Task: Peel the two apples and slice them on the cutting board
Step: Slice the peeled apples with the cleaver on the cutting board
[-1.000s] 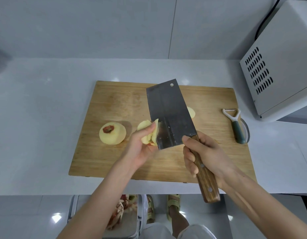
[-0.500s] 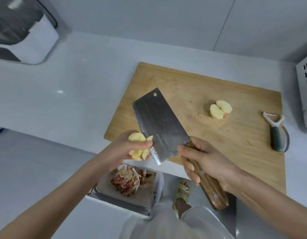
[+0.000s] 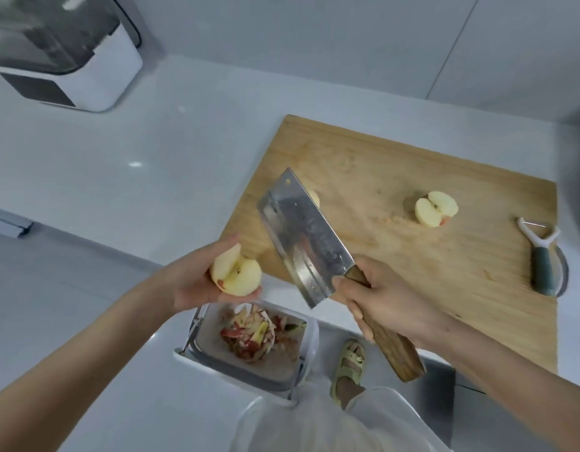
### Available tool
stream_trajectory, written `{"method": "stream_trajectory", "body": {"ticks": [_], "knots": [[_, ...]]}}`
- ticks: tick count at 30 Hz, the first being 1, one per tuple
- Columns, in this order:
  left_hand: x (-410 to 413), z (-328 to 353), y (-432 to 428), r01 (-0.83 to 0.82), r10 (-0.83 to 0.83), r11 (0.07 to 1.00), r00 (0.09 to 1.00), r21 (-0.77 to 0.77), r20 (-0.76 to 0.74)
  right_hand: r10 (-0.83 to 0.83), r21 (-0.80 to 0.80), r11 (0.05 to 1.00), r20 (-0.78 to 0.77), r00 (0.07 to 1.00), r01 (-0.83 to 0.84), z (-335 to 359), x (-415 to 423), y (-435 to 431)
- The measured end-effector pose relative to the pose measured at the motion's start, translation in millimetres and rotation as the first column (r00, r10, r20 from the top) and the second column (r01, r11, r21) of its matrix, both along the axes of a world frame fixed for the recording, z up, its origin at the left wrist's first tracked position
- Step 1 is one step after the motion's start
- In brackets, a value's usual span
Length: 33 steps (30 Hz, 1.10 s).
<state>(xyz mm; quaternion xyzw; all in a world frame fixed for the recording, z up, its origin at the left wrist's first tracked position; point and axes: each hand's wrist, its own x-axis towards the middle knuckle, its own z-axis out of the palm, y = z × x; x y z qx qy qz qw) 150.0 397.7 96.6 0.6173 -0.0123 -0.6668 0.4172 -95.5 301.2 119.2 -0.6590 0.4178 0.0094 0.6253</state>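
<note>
My left hand (image 3: 197, 282) holds a peeled apple half (image 3: 236, 272), cut face up with the core showing, above the bin just off the board's near-left corner. My right hand (image 3: 376, 300) grips the wooden handle of a cleaver (image 3: 303, 244), its blade pointing up and left over the wooden cutting board (image 3: 412, 190). Another peeled apple half (image 3: 436, 208) lies cut side up on the board's right part. A sliver of the second peeled apple (image 3: 314, 197) peeks out behind the blade.
A peeler (image 3: 541, 252) with a teal handle lies at the board's right edge. An open bin (image 3: 249, 340) with apple peel stands on the floor below the counter edge. A white appliance (image 3: 63, 50) sits at the back left of the counter. My sandalled foot (image 3: 348, 363) is beside the bin.
My left hand lifted the apple half off the board and carried it out over the bin, turning its cut face up. The cleaver followed to the left, and my view swung left and down.
</note>
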Motion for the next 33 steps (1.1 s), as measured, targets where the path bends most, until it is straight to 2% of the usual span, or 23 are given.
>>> {"method": "stream_trajectory", "body": {"ticks": [2, 6, 8, 9, 10, 11, 12, 13, 14, 15, 18, 21, 23, 26, 27, 30, 33], "knots": [[-8.8, -1.1, -19.0, -0.036, 0.033, 0.999, 0.996, -0.033, -0.084, -0.076, -0.035, 0.997, 0.006, 0.997, 0.076, 2.2, -11.1, -11.5], [-39.9, -11.4, -71.5, 0.027, -0.048, 0.991, 0.985, -0.129, -0.164, -0.197, -0.181, 0.965, -0.032, 0.980, 0.188, -2.8, -40.9, -35.7], [-61.7, -20.1, -97.0, 0.148, -0.162, 0.971, 0.985, -0.188, -0.062, -0.212, -0.327, 0.929, -0.088, 0.973, 0.173, -12.0, -55.7, -46.3], [-73.6, -26.0, -109.1, 0.258, -0.246, 0.944, 0.966, -0.207, 0.084, -0.216, -0.386, 0.909, -0.121, 0.969, 0.155, -17.0, -62.3, -50.8], [-88.0, -32.9, -123.4, 0.409, -0.342, 0.893, 0.888, -0.187, 0.309, -0.225, -0.439, 0.888, -0.152, 0.962, 0.138, -21.7, -70.6, -56.3], [-100.7, -41.0, -135.5, 0.555, -0.409, 0.823, 0.729, -0.123, 0.549, -0.231, -0.482, 0.868, -0.182, 0.956, 0.118, -26.9, -77.6, -60.5], [-112.9, -48.6, -146.9, 0.657, -0.423, 0.753, 0.518, -0.029, 0.744, -0.236, -0.517, 0.850, -0.203, 0.950, 0.100, -31.9, -83.5, -64.2], [-125.0, -55.8, -158.0, 0.705, -0.386, 0.708, 0.335, 0.043, 0.860, -0.242, -0.539, 0.838, -0.220, 0.945, 0.089, -36.7, -89.9, -68.3], [-134.6, -63.5, -167.1, 0.720, -0.341, 0.689, 0.218, 0.085, 0.915, -0.241, -0.550, 0.832, -0.239, 0.941, 0.074, -41.0, -94.7, -71.6], [-142.7, -70.3, -174.7, 0.723, -0.297, 0.684, 0.150, 0.101, 0.943, -0.234, -0.553, 0.831, -0.257, 0.938, 0.056, -44.5, -98.5, -74.4], [-160.0, -91.9, -189.0, 0.719, -0.256, 0.676, 0.025, 0.161, 0.966, -0.199, -0.545, 0.838, -0.301, 0.933, 0.003, -53.2, -106.7, -82.6], [-168.4, -102.4, -187.1, 0.723, -0.264, 0.628, -0.152, 0.289, 0.953, -0.153, -0.542, 0.839, -0.329, 0.932, -0.054, -63.5, -111.6, -90.0], [-169.4, -104.0, -184.0, 0.737, -0.281, 0.612, -0.137, 0.288, 0.950, -0.119, -0.542, 0.835, -0.347, 0.930, -0.095, -70.7, -116.1, -94.5], [-161.3, -92.6, -185.2, 0.682, -0.259, 0.715, 0.057, 0.152, 0.964, -0.100, -0.532, 0.842, -0.320, 0.942, -0.091, -77.1, -125.6, -97.2], [-157.6, -86.6, -189.2, 0.637, -0.227, 0.762, 0.093, 0.118, 0.970, -0.108, -0.529, 0.847, -0.277, 0.955, -0.058, -78.3, -131.1, -97.9], [-150.1, -71.4, -205.2, 0.563, -0.198, 0.818, 0.086, 0.116, 0.976, -0.160, -0.566, 0.823, -0.152, 0.975, 0.047, -73.6, -142.7, -98.6], [-167.6, -70.9, -229.1, 0.654, -0.259, 0.743, 0.082, 0.144, 0.963, -0.259, -0.595, 0.780, -0.024, 0.965, 0.195, -60.6, -149.4, -108.1]]}}
